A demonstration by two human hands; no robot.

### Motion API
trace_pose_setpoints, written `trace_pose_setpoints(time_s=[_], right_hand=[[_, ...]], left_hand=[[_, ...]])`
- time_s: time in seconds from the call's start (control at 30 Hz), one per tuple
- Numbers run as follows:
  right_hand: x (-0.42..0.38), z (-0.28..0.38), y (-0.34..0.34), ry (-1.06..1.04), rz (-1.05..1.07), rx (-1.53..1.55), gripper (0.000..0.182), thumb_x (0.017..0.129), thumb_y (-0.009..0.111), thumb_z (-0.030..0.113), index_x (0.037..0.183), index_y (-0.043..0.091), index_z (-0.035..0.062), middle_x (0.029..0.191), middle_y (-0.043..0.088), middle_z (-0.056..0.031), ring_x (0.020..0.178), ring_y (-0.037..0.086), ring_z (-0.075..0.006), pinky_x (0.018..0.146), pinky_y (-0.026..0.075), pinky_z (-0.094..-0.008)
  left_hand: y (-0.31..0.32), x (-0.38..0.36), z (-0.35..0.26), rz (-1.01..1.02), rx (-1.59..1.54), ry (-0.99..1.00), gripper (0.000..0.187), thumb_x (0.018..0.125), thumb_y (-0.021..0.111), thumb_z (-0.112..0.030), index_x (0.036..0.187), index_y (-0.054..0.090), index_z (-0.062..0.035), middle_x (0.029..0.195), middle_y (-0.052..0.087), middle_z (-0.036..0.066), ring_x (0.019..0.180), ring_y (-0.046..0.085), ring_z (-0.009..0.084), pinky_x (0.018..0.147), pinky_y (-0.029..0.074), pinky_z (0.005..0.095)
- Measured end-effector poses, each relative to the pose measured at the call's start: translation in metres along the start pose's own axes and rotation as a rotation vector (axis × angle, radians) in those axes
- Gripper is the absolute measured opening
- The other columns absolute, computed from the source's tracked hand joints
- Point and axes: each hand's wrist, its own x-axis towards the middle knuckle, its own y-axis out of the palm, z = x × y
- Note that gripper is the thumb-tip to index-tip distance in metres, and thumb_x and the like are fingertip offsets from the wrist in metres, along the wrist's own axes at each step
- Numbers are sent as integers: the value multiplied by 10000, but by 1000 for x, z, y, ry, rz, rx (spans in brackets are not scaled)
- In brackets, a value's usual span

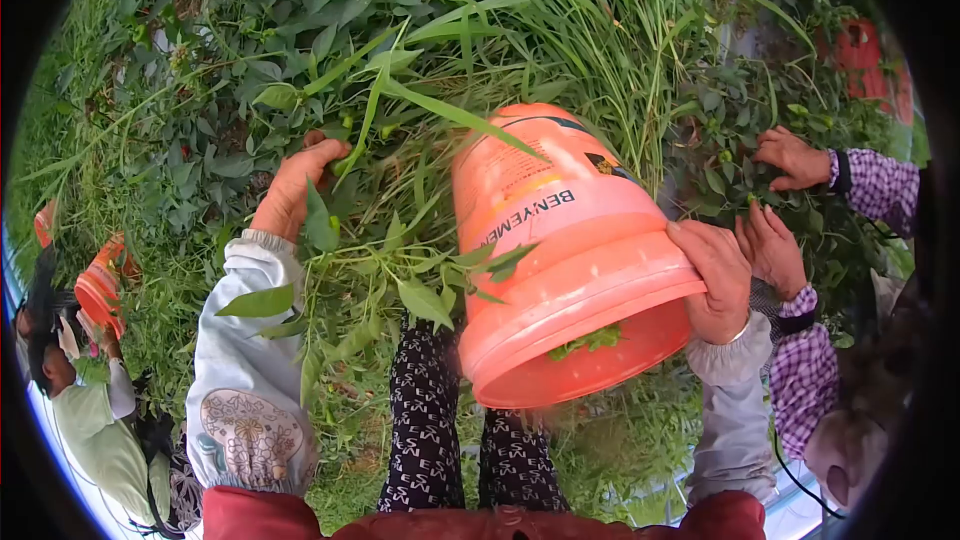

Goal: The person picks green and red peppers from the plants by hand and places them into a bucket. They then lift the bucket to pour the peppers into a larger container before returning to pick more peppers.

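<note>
My left hand (298, 185) reaches into the plants, its fingers closed at a small green pepper (341, 167); leaves partly cover the grip. Another green pepper (388, 132) hangs just to the right. My right hand (715, 275) grips the rim of an orange plastic bucket (560, 240) with black lettering. The bucket is tilted, its mouth toward me, and some green bits (590, 342) show inside. A leafy pepper branch (400, 270) crosses between my left forearm and the bucket.
At right, a co-worker's two hands (790, 160) in checked sleeves are among the plants, close to my right hand. Another person (95, 430) is at left by an orange bucket (100, 285). Tall grass (600, 20) grows ahead. A red container (862, 60) stands far right.
</note>
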Motion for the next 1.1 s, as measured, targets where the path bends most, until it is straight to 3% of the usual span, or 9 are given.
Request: trace_pose_setpoints(time_s=[0.2, 0.3, 0.4, 0.47, 0.6, 0.8, 0.93, 1.0, 1.1], right_hand=[[21, 25, 15, 16, -12, -7, 477, 651, 647, 18, 1122, 587, 60, 1027, 608, -131, 924, 586, -295, 794, 437, -370], [42, 32, 25, 21, -38, -14, 464, 677, 641, 36, 1133, 585, 101, 1038, 605, -126, 954, 577, -299, 814, 442, -394], [50, 36, 30, 6, -50, -49, 465, 684, 630, 34, 1140, 577, 107, 1029, 605, -123, 949, 574, -301, 810, 441, -395], [60, 35, 31, -17, -48, -67, 462, 690, 619, 36, 1142, 562, 111, 1023, 602, -121, 943, 572, -305, 811, 441, -401], [54, 46, 25, 5, -8, -81, 463, 694, 613, 45, 1145, 536, 120, 1020, 595, -116, 938, 568, -313, 812, 441, -405], [76, 76, 16, 118, 89, -246, 520, 717, 629, 61, 1214, 493, 129, 1149, 533, -132, 1043, 517, -333, 838, 433, -385], [87, 135, -9, 102, 46, 135, 542, 734, 631, 60, 1249, 463, 92, 1234, 483, -156, 1132, 471, -345, 937, 391, -397], [88, 154, -6, 56, 27, 209, 503, 747, 616, 50, 1230, 478, 74, 1240, 484, -153, 1145, 469, -341, 960, 379, -389], [80, 183, 0, -34, 1, 342, 397, 767, 573, 49, 1162, 532, 48, 1174, 531, -155, 1084, 518, -328, 908, 422, -371]], left_hand=[[-28, -61, -21, 45, -112, 104, 220, 777, 602, -137, 977, 562, -55, 777, 584, 18, 613, 533, 85, 505, 417, 213], [-38, -101, -41, 161, -213, 181, 30, 812, 568, -80, 826, 542, -75, 763, 590, 11, 594, 546, 86, 485, 455, 237], [-47, -141, -45, 146, -246, 244, 43, 818, 551, -53, 822, 538, -94, 767, 578, -5, 616, 542, 77, 517, 447, 224], [-61, -147, -38, 105, -251, 267, 105, 795, 571, -39, 891, 559, -78, 784, 558, -26, 686, 516, 62, 632, 422, 206], [-55, -203, -52, 99, -362, 449, 194, 765, 604, -28, 946, 540, -56, 804, 559, -19, 717, 528, 76, 653, 431, 214], [-80, -241, -78, 29, -445, 553, 231, 807, 600, -105, 1025, 544, -51, 893, 604, 51, 704, 561, 98, 581, 481, 238], [-75, -267, -84, 106, -711, 596, 230, 830, 605, -155, 1027, 541, -54, 899, 597, 72, 712, 597, 155, 585, 502, 278], [-81, -276, -83, 188, -811, 625, 278, 861, 575, -226, 1094, 528, -80, 989, 600, 72, 851, 600, 191, 663, 461, 320], [-81, -294, -73, 175, -973, 545, 265, 869, 563, -242, 1082, 547, -85, 965, 604, 66, 659, 545, 158, 650, 444, 315]])
